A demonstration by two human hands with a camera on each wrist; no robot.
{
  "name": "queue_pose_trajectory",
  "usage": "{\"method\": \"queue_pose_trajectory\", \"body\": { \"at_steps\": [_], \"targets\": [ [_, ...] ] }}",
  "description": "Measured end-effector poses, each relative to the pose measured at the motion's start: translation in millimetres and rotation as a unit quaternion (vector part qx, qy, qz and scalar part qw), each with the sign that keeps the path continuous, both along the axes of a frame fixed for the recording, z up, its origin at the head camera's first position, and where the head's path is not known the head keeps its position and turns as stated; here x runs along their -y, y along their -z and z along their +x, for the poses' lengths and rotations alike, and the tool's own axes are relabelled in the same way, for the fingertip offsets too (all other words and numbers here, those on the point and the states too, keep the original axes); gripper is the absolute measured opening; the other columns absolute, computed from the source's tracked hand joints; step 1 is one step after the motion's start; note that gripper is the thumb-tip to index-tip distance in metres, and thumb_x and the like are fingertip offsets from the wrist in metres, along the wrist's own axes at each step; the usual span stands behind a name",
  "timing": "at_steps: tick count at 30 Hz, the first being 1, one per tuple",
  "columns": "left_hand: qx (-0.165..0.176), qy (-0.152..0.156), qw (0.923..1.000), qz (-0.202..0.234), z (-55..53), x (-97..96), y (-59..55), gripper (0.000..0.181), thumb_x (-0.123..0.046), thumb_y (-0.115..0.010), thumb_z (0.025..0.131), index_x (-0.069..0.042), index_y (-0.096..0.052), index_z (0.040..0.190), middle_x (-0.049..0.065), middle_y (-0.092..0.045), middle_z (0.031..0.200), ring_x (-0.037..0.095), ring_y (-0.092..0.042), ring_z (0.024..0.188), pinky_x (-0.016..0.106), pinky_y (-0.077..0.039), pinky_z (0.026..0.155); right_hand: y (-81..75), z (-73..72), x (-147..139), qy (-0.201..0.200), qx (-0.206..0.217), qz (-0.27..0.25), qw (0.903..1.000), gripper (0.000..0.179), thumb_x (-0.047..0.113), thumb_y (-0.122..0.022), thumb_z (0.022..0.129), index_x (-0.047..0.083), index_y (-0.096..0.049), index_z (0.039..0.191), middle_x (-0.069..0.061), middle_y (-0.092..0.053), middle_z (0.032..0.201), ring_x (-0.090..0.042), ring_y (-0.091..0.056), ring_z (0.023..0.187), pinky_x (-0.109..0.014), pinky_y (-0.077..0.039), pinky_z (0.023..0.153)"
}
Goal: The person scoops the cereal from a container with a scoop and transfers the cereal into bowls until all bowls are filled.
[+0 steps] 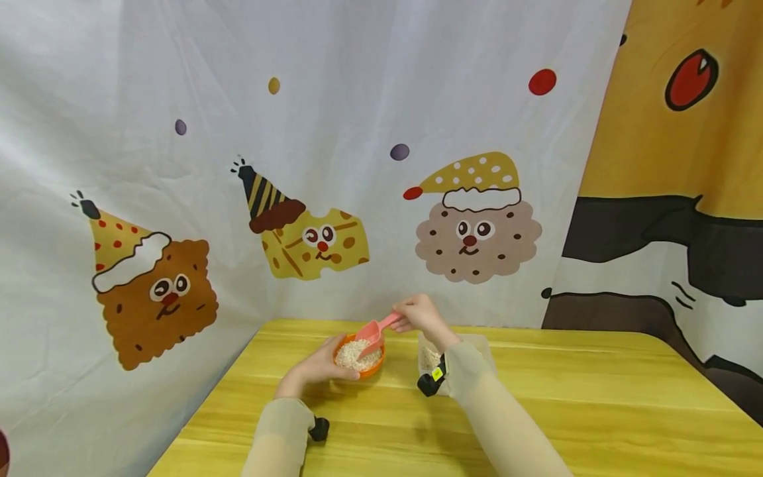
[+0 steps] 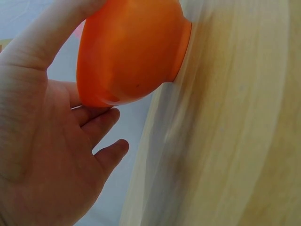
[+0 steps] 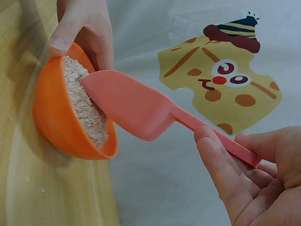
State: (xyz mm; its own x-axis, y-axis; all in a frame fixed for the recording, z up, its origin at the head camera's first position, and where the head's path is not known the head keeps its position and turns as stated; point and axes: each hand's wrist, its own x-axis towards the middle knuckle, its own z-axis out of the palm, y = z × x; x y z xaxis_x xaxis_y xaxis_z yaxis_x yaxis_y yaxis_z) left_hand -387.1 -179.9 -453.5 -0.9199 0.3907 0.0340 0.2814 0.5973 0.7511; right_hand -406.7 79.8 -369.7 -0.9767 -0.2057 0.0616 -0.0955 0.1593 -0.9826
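An orange bowl (image 1: 372,372) full of pale oat flakes (image 3: 84,101) stands on the table. My left hand (image 1: 322,366) holds it from the left, thumb on the near side and fingers round the far side; the left wrist view shows the bowl's smooth outer wall (image 2: 131,52). In my right hand (image 1: 420,314) is the handle of a pink scoop (image 3: 136,106), pinched between thumb and fingers. The scoop slants down to the left, its tip at the oats inside the rim. Its hollow side faces away in the right wrist view.
Right of the bowl, a translucent box (image 1: 481,346) with more oat flakes sits partly hidden beneath my right forearm. A few stray flakes (image 3: 43,190) lie on the wooden table (image 1: 566,397). Behind the table hangs a printed cloth (image 1: 369,291).
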Motion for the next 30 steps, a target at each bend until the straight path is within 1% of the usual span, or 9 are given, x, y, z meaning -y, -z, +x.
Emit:
{"method": "queue_pose_trajectory", "body": {
  "at_steps": [3, 7, 10, 12, 14, 19, 22, 26, 30],
  "targets": [
    [-0.001, -0.001, 1.0, 0.002, 0.4, -0.2, -0.4, 0.106, -0.039, -0.083, 0.074, -0.002, -0.022, 0.153, 0.022, -0.021, 0.155, 0.04, -0.025, 0.14, 0.057, -0.028, 0.107, -6.2, 3.0, 2, 0.0, -0.011, 0.016, 0.9998, 0.022, 0.005, -0.056, 0.097, -0.014, -0.066, 0.102, -0.018, -0.069, 0.076, -0.026, -0.07, 0.066, -0.042, -0.057, 0.07],
    [-0.001, 0.003, 1.0, 0.007, 0.7, -0.2, 0.0, 0.107, -0.039, -0.084, 0.073, -0.001, -0.022, 0.153, 0.023, -0.022, 0.155, 0.04, -0.027, 0.139, 0.058, -0.029, 0.107, -12.2, 6.7, 4, -0.001, -0.028, 0.039, 0.9988, 0.022, 0.006, -0.057, 0.097, -0.013, -0.067, 0.098, -0.016, -0.069, 0.073, -0.024, -0.069, 0.063, -0.042, -0.057, 0.069],
    [-0.001, 0.007, 0.9999, 0.01, 0.6, -0.1, 0.3, 0.108, -0.04, -0.084, 0.073, 0.0, -0.022, 0.153, 0.023, -0.023, 0.154, 0.04, -0.027, 0.138, 0.058, -0.029, 0.107, -16.8, 8.5, 4, 0.004, -0.043, 0.055, 0.9976, 0.021, 0.006, -0.057, 0.096, -0.013, -0.068, 0.096, -0.016, -0.069, 0.073, -0.026, -0.069, 0.064, -0.039, -0.058, 0.065],
    [-0.002, 0.009, 0.9999, 0.011, 0.5, 0.0, 0.5, 0.108, -0.04, -0.084, 0.073, 0.0, -0.022, 0.153, 0.023, -0.023, 0.154, 0.04, -0.027, 0.138, 0.058, -0.029, 0.107, -19.3, 8.8, 4, 0.005, -0.051, 0.059, 0.9969, 0.021, 0.005, -0.058, 0.096, -0.013, -0.068, 0.095, -0.016, -0.069, 0.073, -0.029, -0.07, 0.066, -0.04, -0.058, 0.065],
    [-0.003, 0.009, 0.9999, 0.01, 0.5, -0.2, 0.2, 0.108, -0.04, -0.083, 0.073, 0.0, -0.022, 0.153, 0.023, -0.023, 0.154, 0.039, -0.027, 0.138, 0.057, -0.029, 0.107, -21.6, 8.6, 3, 0.008, -0.057, 0.063, 0.9964, 0.02, 0.005, -0.058, 0.096, -0.013, -0.067, 0.096, -0.016, -0.069, 0.073, -0.03, -0.07, 0.066, -0.036, -0.058, 0.062],
    [-0.008, 0.012, 0.9999, 0.009, 0.8, -0.2, 1.1, 0.107, -0.04, -0.083, 0.074, 0.0, -0.023, 0.152, 0.023, -0.024, 0.154, 0.04, -0.027, 0.138, 0.058, -0.029, 0.107, -25.0, 7.9, -2, 0.006, -0.064, 0.064, 0.9959, 0.02, 0.004, -0.057, 0.095, -0.014, -0.067, 0.096, -0.019, -0.069, 0.073, -0.028, -0.069, 0.063, -0.036, -0.058, 0.061],
    [-0.006, 0.013, 0.9998, 0.01, 1.7, 0.4, 0.4, 0.107, -0.039, -0.083, 0.074, 0.001, -0.023, 0.152, 0.023, -0.023, 0.154, 0.04, -0.027, 0.139, 0.058, -0.028, 0.107, -26.4, 5.9, -6, 0.004, -0.063, 0.068, 0.9957, 0.02, 0.004, -0.058, 0.095, -0.013, -0.068, 0.096, -0.021, -0.069, 0.075, -0.03, -0.07, 0.064, -0.038, -0.058, 0.062],
    [-0.008, 0.014, 0.9998, 0.013, 2.7, 0.8, -1.3, 0.107, -0.039, -0.084, 0.073, 0.002, -0.023, 0.152, 0.024, -0.024, 0.154, 0.039, -0.027, 0.138, 0.057, -0.028, 0.108, -27.5, 2.7, -13, 0.005, -0.062, 0.073, 0.9954, 0.021, 0.005, -0.058, 0.095, -0.014, -0.067, 0.098, -0.02, -0.069, 0.075, -0.03, -0.07, 0.065, -0.039, -0.058, 0.064],
    [-0.01, 0.011, 0.9999, 0.009, 2.5, 0.4, -1.1, 0.108, -0.04, -0.084, 0.073, 0.001, -0.023, 0.152, 0.023, -0.024, 0.154, 0.039, -0.028, 0.138, 0.057, -0.029, 0.108, -27.9, 2.6, -20, 0.007, -0.06, 0.073, 0.9955, 0.023, 0.006, -0.058, 0.095, -0.015, -0.066, 0.101, -0.019, -0.069, 0.075, -0.035, -0.07, 0.07, -0.037, -0.058, 0.063]
  ]
}}
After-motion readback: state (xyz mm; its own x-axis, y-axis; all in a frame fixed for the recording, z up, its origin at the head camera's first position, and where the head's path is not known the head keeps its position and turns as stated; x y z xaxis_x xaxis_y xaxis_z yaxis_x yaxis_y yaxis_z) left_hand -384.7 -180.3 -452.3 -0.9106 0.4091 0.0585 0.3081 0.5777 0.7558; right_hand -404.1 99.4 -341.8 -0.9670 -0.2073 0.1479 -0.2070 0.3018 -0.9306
